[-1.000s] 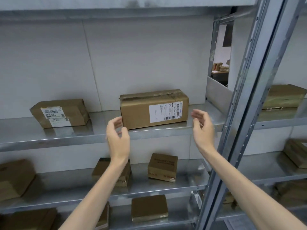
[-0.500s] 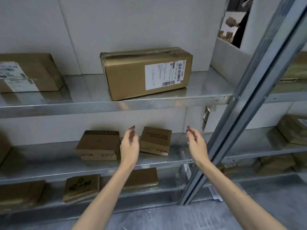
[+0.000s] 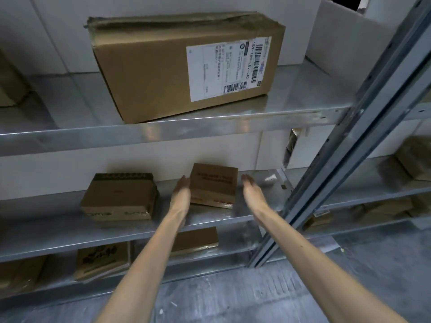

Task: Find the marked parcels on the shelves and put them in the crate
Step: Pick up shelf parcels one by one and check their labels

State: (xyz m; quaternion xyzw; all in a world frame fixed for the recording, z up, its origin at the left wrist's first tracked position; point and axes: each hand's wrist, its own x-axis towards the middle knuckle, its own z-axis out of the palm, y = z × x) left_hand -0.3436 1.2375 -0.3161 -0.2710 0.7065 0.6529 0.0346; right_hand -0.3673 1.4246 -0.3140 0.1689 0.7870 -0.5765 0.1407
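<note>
Reaching for a small parcel on the middle shelf

Grey metal shelves run in tiers against white wall panels (image 3: 140, 159), above a scuffed grey floor (image 3: 233, 299). The top shelf (image 3: 70, 136) carries a big box (image 3: 151, 73) with a white label (image 3: 228, 68) on its front face. On the middle shelf (image 3: 46, 217) the small parcel (image 3: 213, 185) lies flat and slightly askew, its back near the wall. A squat box (image 3: 119, 197) sits to its left, apart from it. A white scrap (image 3: 270, 179) lies to its right. A printed box (image 3: 102, 259) and a plain flat box (image 3: 194, 238) rest on the bottom shelf (image 3: 233, 249).

The left hand (image 3: 180, 192) is spread flat, fingers straight, palm facing the parcel's left edge; whether it touches cannot be told. The right hand (image 3: 253, 191) is flat too, fingers straight, just beside the parcel's right edge with a gap showing. Neither holds anything. The left hand fills the bare strip between the squat box and the parcel. A slanting steel post (image 3: 349, 141) stands close to the right forearm. The top shelf's front lip hangs over both hands. Bare metal lies between the parcel and the shelf's front edge.
</note>
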